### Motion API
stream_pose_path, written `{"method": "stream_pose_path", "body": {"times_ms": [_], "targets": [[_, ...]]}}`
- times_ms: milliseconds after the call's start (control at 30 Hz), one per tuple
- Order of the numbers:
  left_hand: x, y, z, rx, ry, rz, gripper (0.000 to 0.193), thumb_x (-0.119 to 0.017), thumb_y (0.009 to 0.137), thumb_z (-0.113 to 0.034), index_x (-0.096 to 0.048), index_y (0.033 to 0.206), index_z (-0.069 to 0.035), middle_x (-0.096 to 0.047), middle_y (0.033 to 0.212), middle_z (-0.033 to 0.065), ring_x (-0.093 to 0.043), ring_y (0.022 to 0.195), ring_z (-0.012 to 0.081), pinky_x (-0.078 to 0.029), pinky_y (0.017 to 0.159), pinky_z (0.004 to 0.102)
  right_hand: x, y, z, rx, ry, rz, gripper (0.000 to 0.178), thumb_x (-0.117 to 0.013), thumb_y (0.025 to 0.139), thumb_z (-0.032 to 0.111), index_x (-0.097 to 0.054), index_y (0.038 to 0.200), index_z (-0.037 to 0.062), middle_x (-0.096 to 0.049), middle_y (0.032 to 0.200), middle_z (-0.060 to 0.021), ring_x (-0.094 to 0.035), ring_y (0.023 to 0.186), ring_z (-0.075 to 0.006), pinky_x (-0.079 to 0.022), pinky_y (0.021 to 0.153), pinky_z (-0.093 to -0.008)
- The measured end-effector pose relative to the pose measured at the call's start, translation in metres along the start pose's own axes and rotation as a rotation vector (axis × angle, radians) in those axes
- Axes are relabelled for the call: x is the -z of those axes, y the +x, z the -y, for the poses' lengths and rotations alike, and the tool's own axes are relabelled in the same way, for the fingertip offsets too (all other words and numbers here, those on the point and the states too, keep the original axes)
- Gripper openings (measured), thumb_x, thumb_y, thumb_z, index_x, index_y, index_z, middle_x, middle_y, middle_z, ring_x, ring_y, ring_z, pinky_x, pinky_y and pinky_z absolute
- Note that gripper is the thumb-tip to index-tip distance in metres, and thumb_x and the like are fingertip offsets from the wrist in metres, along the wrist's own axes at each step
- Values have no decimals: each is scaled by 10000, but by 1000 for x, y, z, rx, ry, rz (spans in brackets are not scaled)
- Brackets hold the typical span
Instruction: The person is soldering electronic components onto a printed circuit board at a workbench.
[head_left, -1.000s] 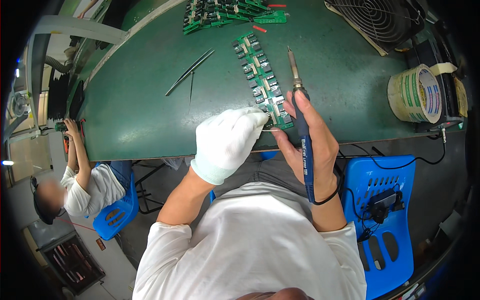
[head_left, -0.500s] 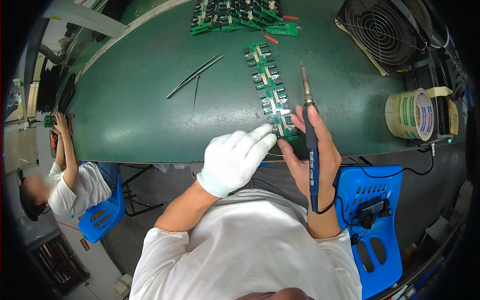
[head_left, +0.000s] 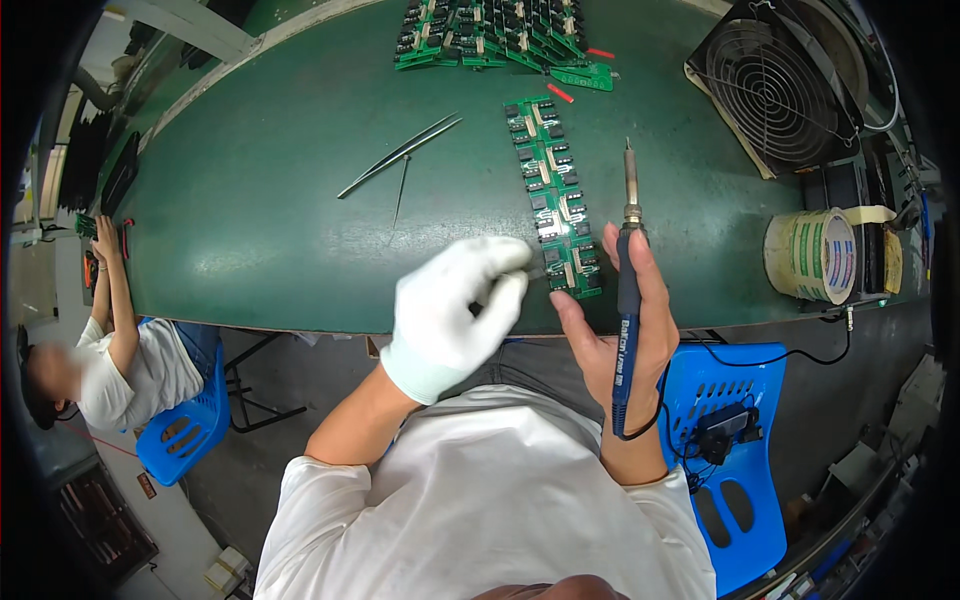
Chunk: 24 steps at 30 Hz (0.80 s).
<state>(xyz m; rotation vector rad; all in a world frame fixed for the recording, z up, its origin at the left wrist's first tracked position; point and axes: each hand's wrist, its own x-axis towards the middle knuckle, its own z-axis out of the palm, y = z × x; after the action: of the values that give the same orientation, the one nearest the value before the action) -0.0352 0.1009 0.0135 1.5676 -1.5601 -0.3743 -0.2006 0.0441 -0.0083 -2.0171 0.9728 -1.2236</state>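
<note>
My right hand (head_left: 645, 335) is wrapped round a blue-handled soldering iron (head_left: 627, 285), its bare metal tip pointing to the far side and raised beside a green circuit board strip (head_left: 552, 190). The thumb of that hand is at the strip's near end. Black chips and pale connectors line the strip, which lies lengthwise on the green bench. Just left of its near end, my white-gloved left hand (head_left: 445, 315) has its fingers curled toward the thumb in a pinch. Blur at the fingertips hides what they may hold.
Tweezers (head_left: 400, 155) and a thin metal rod (head_left: 401, 195) lie left of the strip. More circuit boards (head_left: 490, 35) are piled beyond, near red pieces (head_left: 560, 93). A fan (head_left: 775, 85) and tape roll (head_left: 815, 255) stand right. Another person (head_left: 140, 370) sits far left.
My left hand has drawn back from the strip's near end, and its fingers have curled from stretched out to a pinch. The right hand still holds the soldering iron. The view has shifted slightly.
</note>
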Motion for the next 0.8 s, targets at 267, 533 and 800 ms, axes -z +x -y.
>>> {"method": "stream_pose_path", "body": {"times_ms": [267, 533, 800], "targets": [[20, 0, -9, 364, -122, 46, 255, -614, 857, 12, -671, 1105, 18, -692, 955, 103, -617, 720, 177, -490, 652, 266, -2, -5, 6, 13, -122, 53, 830, -801, 677, -49, -442, 1423, -7, -604, 1335, -210, -646, 1151, -329, -541, 943, -348], [24, -72, -21, 397, -449, 165, 244, -562, 907, -3, -664, 1125, 37, -681, 933, 105, -592, 723, 154, -482, 667, 247, 14, -38, 25, 19, -89, 159, 862, -797, 695, -41, -384, 1450, 0, -575, 1355, -244, -636, 1166, -340, -540, 950, -358], [-12, -94, -39, 997, -809, 33, 207, -592, 900, -28, -670, 1071, 60, -685, 883, 73, -543, 702, 81, -458, 647, 200, 10, -81, 23, 111, 46, 106, 841, -794, 686, -42, -401, 1428, 12, -604, 1287, -290, -651, 1085, -351, -543, 898, -402]]}}
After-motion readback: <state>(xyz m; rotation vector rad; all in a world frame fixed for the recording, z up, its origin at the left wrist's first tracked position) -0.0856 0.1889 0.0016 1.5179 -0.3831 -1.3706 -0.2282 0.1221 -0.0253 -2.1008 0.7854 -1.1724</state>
